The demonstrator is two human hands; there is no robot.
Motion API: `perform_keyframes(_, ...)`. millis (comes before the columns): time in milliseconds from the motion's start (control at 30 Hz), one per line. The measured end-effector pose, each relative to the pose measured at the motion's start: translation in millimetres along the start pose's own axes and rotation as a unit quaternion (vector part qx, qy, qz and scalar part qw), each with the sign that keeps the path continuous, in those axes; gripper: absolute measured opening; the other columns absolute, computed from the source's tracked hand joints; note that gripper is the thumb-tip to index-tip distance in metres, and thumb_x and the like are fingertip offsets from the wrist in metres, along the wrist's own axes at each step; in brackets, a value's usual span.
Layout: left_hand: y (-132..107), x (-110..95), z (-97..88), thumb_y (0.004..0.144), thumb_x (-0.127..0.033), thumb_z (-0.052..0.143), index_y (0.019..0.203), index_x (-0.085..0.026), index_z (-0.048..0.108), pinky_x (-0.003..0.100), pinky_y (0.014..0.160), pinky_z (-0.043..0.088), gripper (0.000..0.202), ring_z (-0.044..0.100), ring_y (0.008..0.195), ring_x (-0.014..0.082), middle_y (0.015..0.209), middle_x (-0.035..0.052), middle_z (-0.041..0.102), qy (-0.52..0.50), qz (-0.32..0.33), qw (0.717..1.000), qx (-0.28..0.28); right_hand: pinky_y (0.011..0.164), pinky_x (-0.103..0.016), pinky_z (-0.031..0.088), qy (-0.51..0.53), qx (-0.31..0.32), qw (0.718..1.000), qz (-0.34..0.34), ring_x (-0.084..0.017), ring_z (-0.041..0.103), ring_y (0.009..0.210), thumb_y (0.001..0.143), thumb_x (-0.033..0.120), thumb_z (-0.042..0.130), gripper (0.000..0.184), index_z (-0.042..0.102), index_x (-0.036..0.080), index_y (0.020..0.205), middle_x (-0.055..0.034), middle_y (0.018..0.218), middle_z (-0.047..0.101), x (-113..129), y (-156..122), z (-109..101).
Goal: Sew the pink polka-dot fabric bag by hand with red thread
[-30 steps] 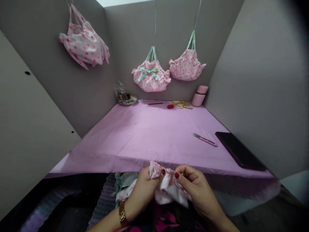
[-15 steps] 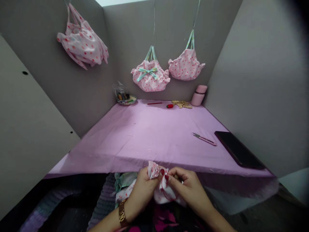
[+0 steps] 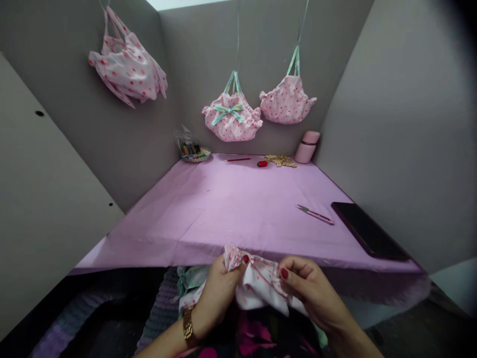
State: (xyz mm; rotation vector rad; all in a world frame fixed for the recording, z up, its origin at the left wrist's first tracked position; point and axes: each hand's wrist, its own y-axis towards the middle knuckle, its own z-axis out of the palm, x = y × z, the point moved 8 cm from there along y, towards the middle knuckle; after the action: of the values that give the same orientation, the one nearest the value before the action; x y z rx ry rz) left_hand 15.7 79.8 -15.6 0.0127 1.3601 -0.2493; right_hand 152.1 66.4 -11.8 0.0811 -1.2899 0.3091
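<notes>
My left hand (image 3: 220,283), with a gold watch (image 3: 188,325) at the wrist, is closed on a white and pink dotted cloth (image 3: 257,288), which bunches up by the thumb. To the right, my right hand (image 3: 307,286) pinches the far end of the cloth's upper edge between thumb and forefinger. That edge stretches fairly straight from hand to hand. A red thread (image 3: 263,275) runs across the cloth from near my left thumb and loops below my right fingertips. Any needle is too small to make out. More dotted and green cloth (image 3: 194,283) lies in the lap behind my left wrist.
Thread snips (image 3: 315,214) and a dark tablet (image 3: 367,229) lie on the pink-covered table (image 3: 238,199). Toward the back are a red thread spool (image 3: 262,163), a red pencil-like stick (image 3: 237,159), a woven mat, a pink flask (image 3: 307,147) and a basket. Dotted cloth pieces hang above.
My right hand has moved right, away from my left thumb. The cloth between the hands has spread out, and the red thread now lies slanting across it.
</notes>
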Motion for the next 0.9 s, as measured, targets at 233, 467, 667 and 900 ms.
perform_keyframes(233,0.6,0.1,-1.3,0.072,-0.023,0.052,0.070,-0.014,0.055,0.025,0.061,0.040,0.009,0.051,0.062,0.0140,0.065,0.0007,0.057,-0.035,-0.003,0.999,-0.012,0.040,-0.015,0.023,0.007,-0.165,0.984,-0.064,-0.004,0.032,0.042,0.067,0.033,0.067,0.022,0.055,0.015,0.074,0.0054,0.052,0.044,5.8,2.1,-30.9)
perform_keyframes(467,0.6,1.4,-0.6,0.071,-0.022,0.053,0.070,-0.014,0.054,0.024,0.057,0.040,0.008,0.049,0.056,0.0126,0.061,-0.0001,0.055,-0.046,-0.017,0.999,-0.013,0.049,-0.018,0.033,-0.139,0.011,0.990,0.030,-0.010,0.046,0.054,0.070,0.033,0.064,0.024,0.058,0.015,0.085,-0.0006,0.068,0.056,-24.1,13.7,4.4)
perform_keyframes(667,1.0,2.8,-6.5,0.071,-0.022,0.053,0.071,-0.013,0.054,0.024,0.057,0.039,0.009,0.049,0.060,0.0129,0.063,0.0008,0.053,-0.046,-0.011,0.998,-0.031,0.043,-0.016,0.023,-0.138,0.065,0.987,0.042,-0.006,0.034,0.047,0.072,0.036,0.060,0.027,0.054,0.011,0.065,0.0025,0.055,0.045,-25.1,10.4,10.8)
perform_keyframes(900,-0.3,2.3,-4.7,0.071,-0.023,0.053,0.074,-0.013,0.057,0.024,0.058,0.040,0.011,0.049,0.060,0.0133,0.063,0.0005,0.055,-0.040,-0.003,0.999,-0.029,0.045,-0.018,0.022,-0.101,0.099,0.990,0.020,-0.006,0.030,0.047,0.069,0.039,0.063,0.031,0.054,0.011,0.059,0.0028,0.051,0.041,-3.4,-3.6,11.0)
